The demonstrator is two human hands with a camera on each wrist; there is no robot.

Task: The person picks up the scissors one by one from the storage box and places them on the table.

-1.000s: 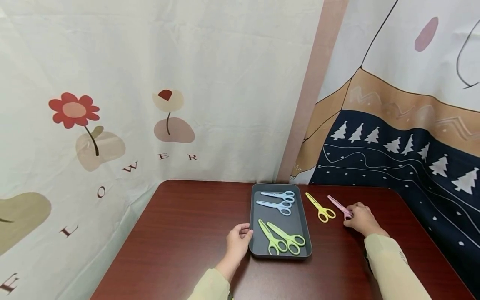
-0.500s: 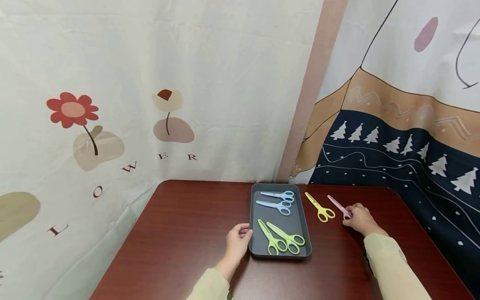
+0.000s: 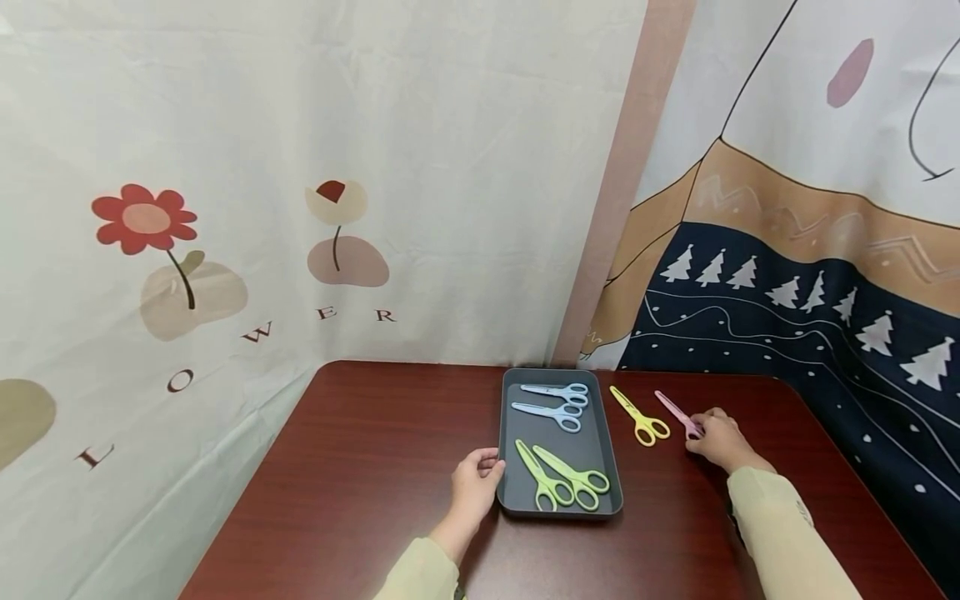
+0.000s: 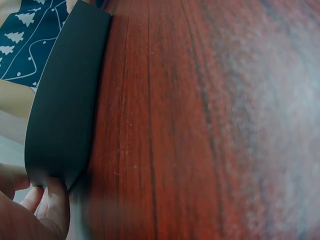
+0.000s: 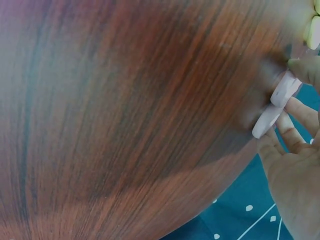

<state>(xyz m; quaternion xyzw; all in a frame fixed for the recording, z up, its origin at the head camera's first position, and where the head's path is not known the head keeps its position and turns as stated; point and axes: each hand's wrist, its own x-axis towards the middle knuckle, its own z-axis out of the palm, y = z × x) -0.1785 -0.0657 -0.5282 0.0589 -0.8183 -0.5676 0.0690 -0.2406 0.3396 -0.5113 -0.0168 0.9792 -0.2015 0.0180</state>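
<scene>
My left hand [image 3: 476, 481] is at the left side of a dark grey tray [image 3: 612, 450], its fingertips touching the tray's outer wall. In the left wrist view, those fingertips [image 4: 56, 192] meet the wall at one corner. Blue scissors [image 3: 555, 417] and green scissors [image 3: 573, 475] lie in the tray, two of each. To its right, yellow scissors [image 3: 640, 417] lie on the table. Farther right, my right hand [image 3: 723, 442] pinches pink scissors [image 3: 675, 408] by the handle. The right wrist view shows the handle loops [image 5: 285, 89] between thumb and fingers.
The brown wooden table [image 3: 375, 433] has its back edge close against a pale curtain [image 3: 465, 183] with flower prints. A dark blue printed cloth [image 3: 750, 333] hangs behind and to the right.
Both hands, the tray and all the scissors stay where they were. Only the head view has shifted very slightly against the curtain.
</scene>
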